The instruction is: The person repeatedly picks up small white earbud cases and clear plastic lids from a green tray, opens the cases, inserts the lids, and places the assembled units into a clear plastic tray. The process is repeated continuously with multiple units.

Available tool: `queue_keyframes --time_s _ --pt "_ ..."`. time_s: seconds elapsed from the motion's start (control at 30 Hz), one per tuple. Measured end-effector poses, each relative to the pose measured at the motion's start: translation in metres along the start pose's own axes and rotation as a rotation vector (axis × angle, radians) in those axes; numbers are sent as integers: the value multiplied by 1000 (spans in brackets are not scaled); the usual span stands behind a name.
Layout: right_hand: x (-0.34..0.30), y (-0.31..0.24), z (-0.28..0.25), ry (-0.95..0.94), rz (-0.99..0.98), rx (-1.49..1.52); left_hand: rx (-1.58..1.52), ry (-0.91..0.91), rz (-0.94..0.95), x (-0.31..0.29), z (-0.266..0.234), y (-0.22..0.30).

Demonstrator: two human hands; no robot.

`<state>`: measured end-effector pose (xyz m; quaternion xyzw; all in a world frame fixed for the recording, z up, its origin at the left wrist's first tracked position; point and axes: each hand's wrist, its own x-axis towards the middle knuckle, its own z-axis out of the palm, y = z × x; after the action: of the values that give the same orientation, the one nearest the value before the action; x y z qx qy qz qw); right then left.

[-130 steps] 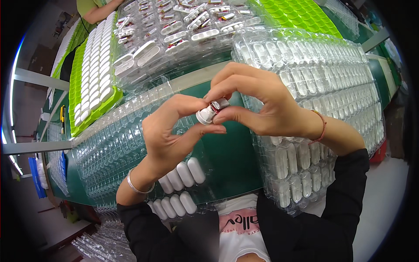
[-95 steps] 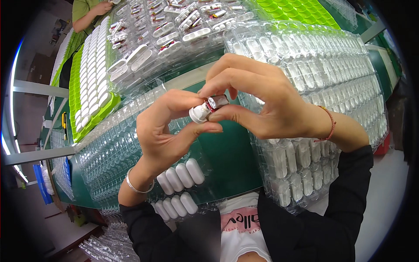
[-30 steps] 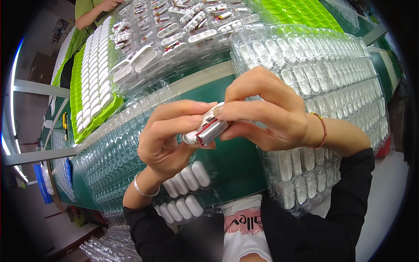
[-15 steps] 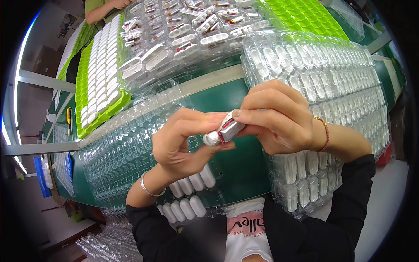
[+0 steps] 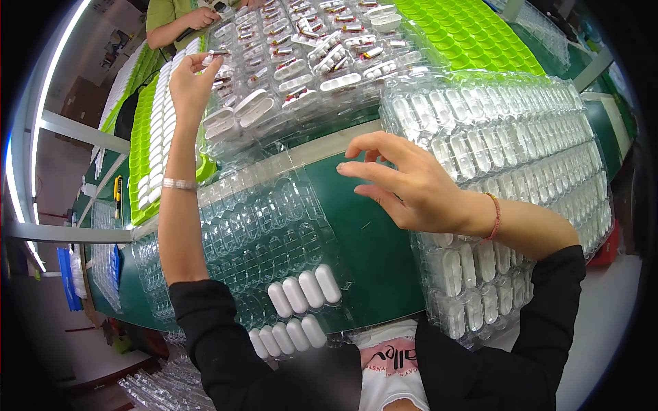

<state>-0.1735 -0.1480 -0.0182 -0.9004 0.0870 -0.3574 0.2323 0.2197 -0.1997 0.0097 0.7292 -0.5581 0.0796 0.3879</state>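
My left hand (image 5: pixel 190 85) is stretched far to the left, over the border between the green tray of white cases and the clear tray of small parts. Its thumb and fingers are pinched on a small white part (image 5: pixel 208 60), largely covered by the fingertips. My right hand (image 5: pixel 411 185) hovers over the green table, fingers curved and apart, with nothing in it. Below it and to the left, two short rows of closed white oval cases (image 5: pixel 310 289) sit in a clear blister tray (image 5: pixel 240 226).
Stacked clear trays with white case shells (image 5: pixel 507 151) stand on the right. At the back lie a clear tray with small red-and-silver parts (image 5: pixel 322 55) and a bright green tray (image 5: pixel 466 41). Another person's hand (image 5: pixel 202 18) is at the far left. A metal frame bar (image 5: pixel 82 137) crosses the left.
My hands have parted. The left has swung up and left to the far trays; the right has let go of the small white, red and silver piece both hands held, and opened.
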Motion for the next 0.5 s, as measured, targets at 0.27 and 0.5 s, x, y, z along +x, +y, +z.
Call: queue_keyframes --time_s 0.27,0.5 --pt "-4 4 2 -5 44 47 115 101 296 25 33 -62" --pt "0 7 8 -15 -2 44 77 89 255 -21 -6 -35"
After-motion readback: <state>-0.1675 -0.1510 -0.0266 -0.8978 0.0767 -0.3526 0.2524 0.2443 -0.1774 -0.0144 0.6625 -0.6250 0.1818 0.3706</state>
